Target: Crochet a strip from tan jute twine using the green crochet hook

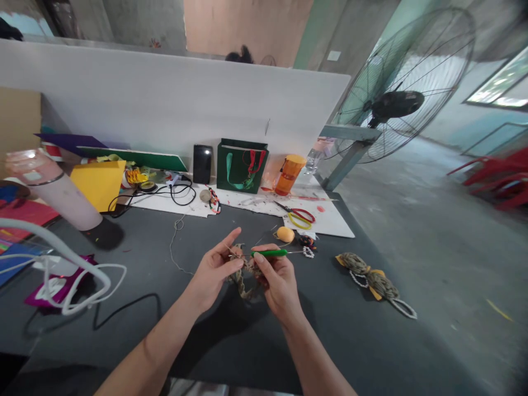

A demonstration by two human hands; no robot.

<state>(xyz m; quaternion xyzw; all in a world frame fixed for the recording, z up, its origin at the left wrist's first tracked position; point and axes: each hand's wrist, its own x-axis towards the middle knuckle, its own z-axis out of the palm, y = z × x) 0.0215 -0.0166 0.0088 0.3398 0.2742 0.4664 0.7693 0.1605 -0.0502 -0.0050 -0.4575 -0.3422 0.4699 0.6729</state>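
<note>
My right hand (279, 280) is closed round a crochet hook (270, 253) with a green handle, its thin metal shaft pointing left. Between thumb and fingers, my left hand (216, 269) pinches a piece of grey-beige crochet work (243, 283), one finger stretched upward. The hook's tip lies at the stitches beside my left fingertips; whether it is through a loop I cannot tell. The work hangs down between both hands. A thin strand of yarn (173, 250) runs over the table on the left, toward a small ball of yarn (205, 195).
Just beyond my hands lie a yellow-orange egg-shaped thing (285, 234) and scissors (299, 214). Farther back stand a green gift bag (241, 168), a phone (202, 164) and an orange container (290, 175). A yarn bundle (369, 278) lies right; a pink bottle (61, 192) and white cable (99, 275) are left.
</note>
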